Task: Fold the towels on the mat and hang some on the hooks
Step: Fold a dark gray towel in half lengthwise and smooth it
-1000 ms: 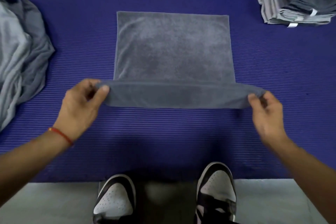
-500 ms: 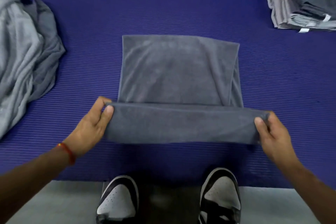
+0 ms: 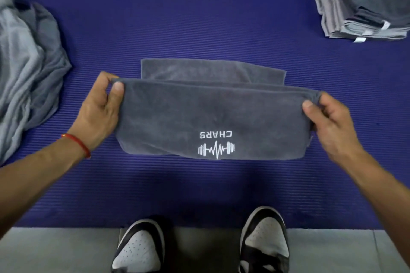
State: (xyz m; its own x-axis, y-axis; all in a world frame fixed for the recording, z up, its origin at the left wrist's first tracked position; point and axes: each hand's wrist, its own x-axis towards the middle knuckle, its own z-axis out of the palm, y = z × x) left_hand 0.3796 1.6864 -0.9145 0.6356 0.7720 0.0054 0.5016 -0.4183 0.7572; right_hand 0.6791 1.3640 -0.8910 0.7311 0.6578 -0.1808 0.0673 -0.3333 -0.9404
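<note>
A dark grey towel (image 3: 210,115) lies on the purple mat (image 3: 199,24) in front of me, its near part lifted and folded toward the far edge. A white dumbbell logo with upside-down letters shows on the raised flap. My left hand (image 3: 99,111) pinches the flap's left corner between thumb and fingers. At the right corner, my right hand (image 3: 328,122) pinches it the same way. A strip of the towel's lower layer (image 3: 213,72) shows beyond the flap, flat on the mat.
A heap of unfolded grey towels (image 3: 24,62) lies at the mat's left side. A stack of folded grey towels (image 3: 363,4) sits at the far right corner. My two shoes (image 3: 199,246) stand on the grey floor at the mat's near edge.
Both hands have carried the towel's near edge up and away from me, so the flap now covers most of the towel and its logo side has turned into view.
</note>
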